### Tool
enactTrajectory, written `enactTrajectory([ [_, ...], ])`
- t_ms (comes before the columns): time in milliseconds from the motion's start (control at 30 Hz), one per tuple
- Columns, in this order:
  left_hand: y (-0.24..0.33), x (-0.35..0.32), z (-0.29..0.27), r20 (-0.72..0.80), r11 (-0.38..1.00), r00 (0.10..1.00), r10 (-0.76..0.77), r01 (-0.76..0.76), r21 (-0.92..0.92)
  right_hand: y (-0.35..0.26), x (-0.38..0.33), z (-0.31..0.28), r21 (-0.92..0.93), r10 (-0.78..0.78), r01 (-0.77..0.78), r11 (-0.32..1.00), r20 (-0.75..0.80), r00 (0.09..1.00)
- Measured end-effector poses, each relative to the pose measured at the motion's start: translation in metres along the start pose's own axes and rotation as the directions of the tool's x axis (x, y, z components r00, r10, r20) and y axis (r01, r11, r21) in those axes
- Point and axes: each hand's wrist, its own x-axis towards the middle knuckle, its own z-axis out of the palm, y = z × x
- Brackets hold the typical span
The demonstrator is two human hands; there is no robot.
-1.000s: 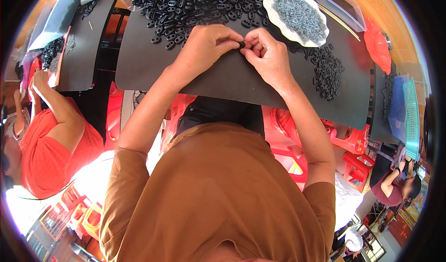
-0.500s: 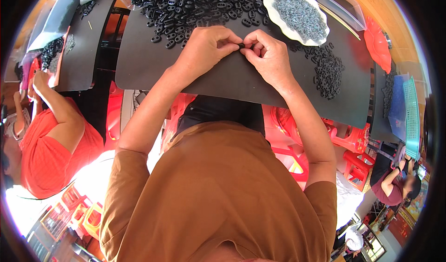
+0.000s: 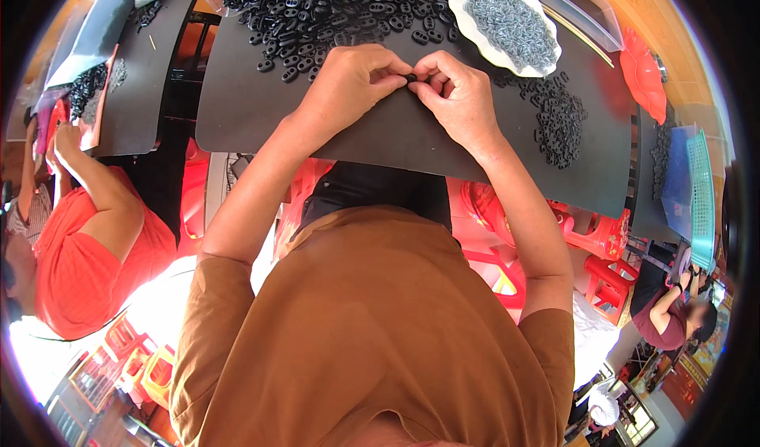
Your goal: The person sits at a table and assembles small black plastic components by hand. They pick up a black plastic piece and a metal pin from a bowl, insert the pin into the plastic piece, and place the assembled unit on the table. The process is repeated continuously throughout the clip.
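My left hand (image 3: 348, 83) and my right hand (image 3: 463, 95) meet above the dark table (image 3: 396, 142). Between their pinched fingertips is a small black plastic cord-lock piece (image 3: 410, 78), mostly covered by the fingers. Both hands have hold of it. Just beyond them spreads a large heap of black oval pieces with two holes (image 3: 332, 11). To the right of that heap, a white scalloped dish (image 3: 457, 5) holds many small metal springs (image 3: 511, 26). Smaller black plastic parts (image 3: 560, 130) lie in a loose pile right of my right hand.
Clear plastic bins (image 3: 590, 19) stand at the far right, near a red scalloped dish (image 3: 641, 75). A teal basket (image 3: 701, 197) is farther right. At left, a person in red (image 3: 103, 249) works at another table (image 3: 138, 91). Red stools (image 3: 609, 289) stand below.
My hands stay almost still, with the piece between the fingertips shifting only very slightly. At far left, another person has leaned further into view.
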Motion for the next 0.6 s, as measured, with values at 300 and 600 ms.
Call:
enactTrajectory([
  [300,0.0014,-0.0006,0.0001,-0.025,0.997,0.998,0.063,-0.062,0.045,0.0004,0.0000,0.0008,-0.047,0.005,-0.004,0.999,0.006,1.000],
  [600,-0.0029,-0.0006,0.0024,-0.054,0.998,0.997,0.056,-0.056,-0.002,0.0024,-0.0017,0.0030,-0.198,-0.068,0.065,0.978,-0.009,0.998],
])
